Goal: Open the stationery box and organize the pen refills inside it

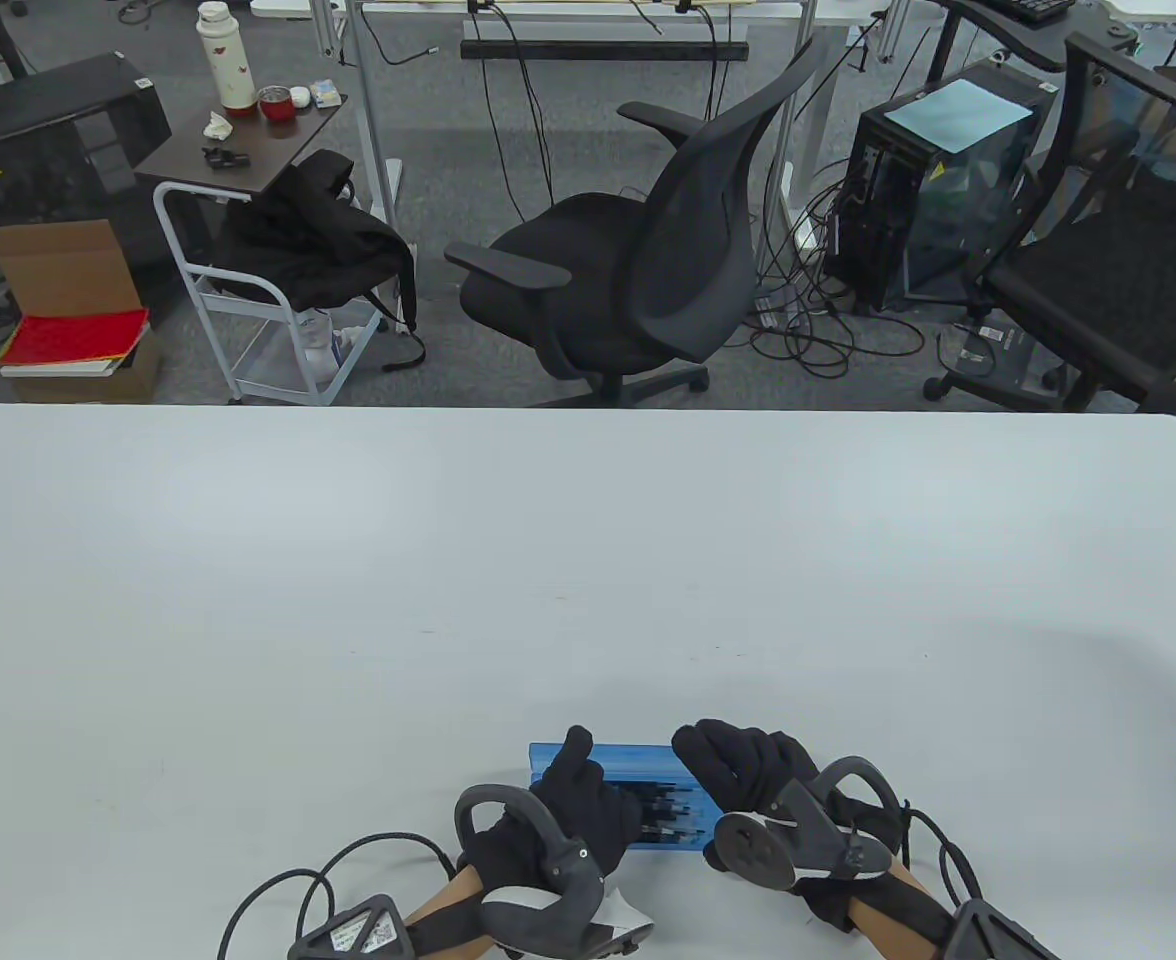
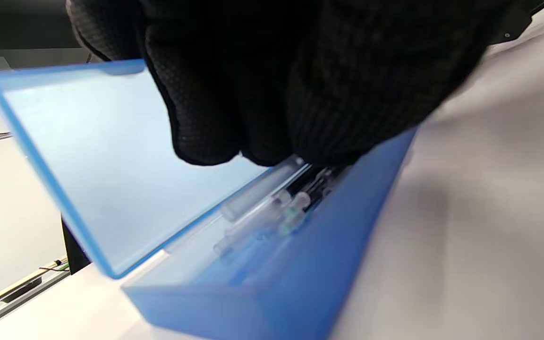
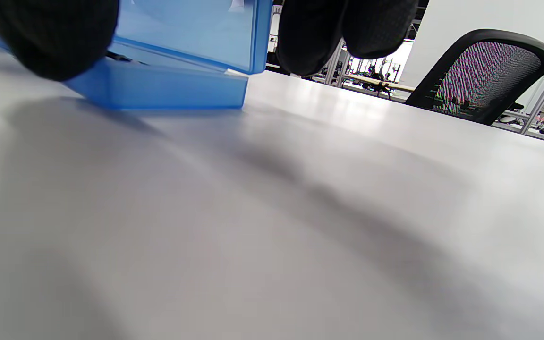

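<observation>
A translucent blue stationery box (image 1: 638, 800) sits on the white desk (image 1: 588, 600) close to its near edge, a little right of centre, with its lid (image 2: 111, 160) swung up and standing open on the far side. Inside the tray lie several pen refills (image 1: 670, 812), dark-bodied with clear ends, bunched lengthwise; the left wrist view shows their clear tips (image 2: 272, 208) against the near wall of the box.

The left hand (image 1: 578, 810) is at the left end of the box, its fingers curled down into the tray over the refills and its thumb raised against the lid's left end; whether it actually pinches a refill cannot be told. The right hand (image 1: 748, 770) is at the right end of the box, fingers bent over the lid's edge there. From the right wrist view, fingertips (image 3: 310, 38) hang beside the lid, though the grip itself is not clear.

Beyond the desk stands a black office chair (image 1: 638, 290).
</observation>
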Tool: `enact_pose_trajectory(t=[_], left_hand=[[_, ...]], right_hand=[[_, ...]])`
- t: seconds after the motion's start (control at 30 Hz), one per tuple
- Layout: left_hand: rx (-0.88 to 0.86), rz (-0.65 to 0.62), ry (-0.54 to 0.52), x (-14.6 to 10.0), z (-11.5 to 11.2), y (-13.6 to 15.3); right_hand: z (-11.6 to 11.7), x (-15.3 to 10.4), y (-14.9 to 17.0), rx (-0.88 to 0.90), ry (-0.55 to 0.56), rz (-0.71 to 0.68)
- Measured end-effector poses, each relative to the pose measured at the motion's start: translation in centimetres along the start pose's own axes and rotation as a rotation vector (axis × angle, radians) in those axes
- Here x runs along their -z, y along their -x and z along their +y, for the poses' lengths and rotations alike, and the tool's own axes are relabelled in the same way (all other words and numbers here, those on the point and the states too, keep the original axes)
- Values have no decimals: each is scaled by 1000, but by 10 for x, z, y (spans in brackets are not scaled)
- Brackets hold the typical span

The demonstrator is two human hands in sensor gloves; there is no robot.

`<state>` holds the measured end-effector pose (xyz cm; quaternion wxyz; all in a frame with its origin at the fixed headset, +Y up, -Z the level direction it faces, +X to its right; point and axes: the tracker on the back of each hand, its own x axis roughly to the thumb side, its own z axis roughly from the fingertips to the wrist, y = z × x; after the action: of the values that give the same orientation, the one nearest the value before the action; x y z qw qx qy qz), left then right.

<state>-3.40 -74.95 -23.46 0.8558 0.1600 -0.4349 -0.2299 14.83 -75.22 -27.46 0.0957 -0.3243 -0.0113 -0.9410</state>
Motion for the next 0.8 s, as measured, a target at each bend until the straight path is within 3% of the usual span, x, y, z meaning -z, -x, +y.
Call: enact_pose_trajectory(t=[0.17,0.3,0.47,0.53,0.6,0.8], left_hand=[[-16,-10,-26,0,0,0],[-130,14,-125,-8,11,13],[-308,158,-253,-24,22,44],[-300,241,-241,-30,20,56],[-310,320,-136,-33,13,62],[-432,306,-92,-39,5,68]], right_hand=[[0,0,0,2,0,-1],[0,-1,-1,-8,12,-1],[0,-2,-2,-14,41,-1],[0,-4,-5,-25,55,3],[0,-6,-8,-46,72,1],[-7,-15,-19,-139,149,-25]])
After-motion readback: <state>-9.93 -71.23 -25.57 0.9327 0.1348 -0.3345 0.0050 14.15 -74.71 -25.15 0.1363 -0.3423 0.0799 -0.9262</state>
